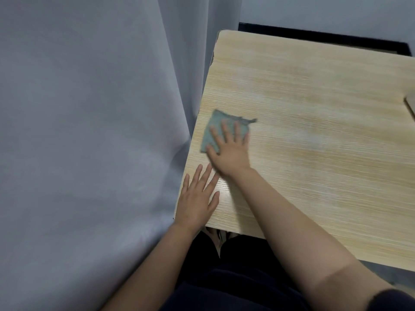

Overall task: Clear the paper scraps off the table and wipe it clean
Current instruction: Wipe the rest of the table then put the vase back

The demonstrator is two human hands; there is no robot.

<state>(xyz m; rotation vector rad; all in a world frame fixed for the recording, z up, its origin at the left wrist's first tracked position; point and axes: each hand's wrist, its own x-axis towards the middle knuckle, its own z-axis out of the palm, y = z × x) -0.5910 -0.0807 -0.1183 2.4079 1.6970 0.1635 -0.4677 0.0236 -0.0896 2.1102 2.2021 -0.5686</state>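
Under the flat right hand (231,151), the cloth (210,135)

Teal cloth (211,133), pale wood-grain table (314,131), grey curtain (89,131)

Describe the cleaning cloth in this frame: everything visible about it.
The cloth is a small grey-green rag, roughly square, with a frayed far edge and a loose thread trailing right. It lies flat on the light wood-grain table, near its left edge. The right hand presses on it with straight, spread fingers, covering its near right part. It looks slightly blurred.
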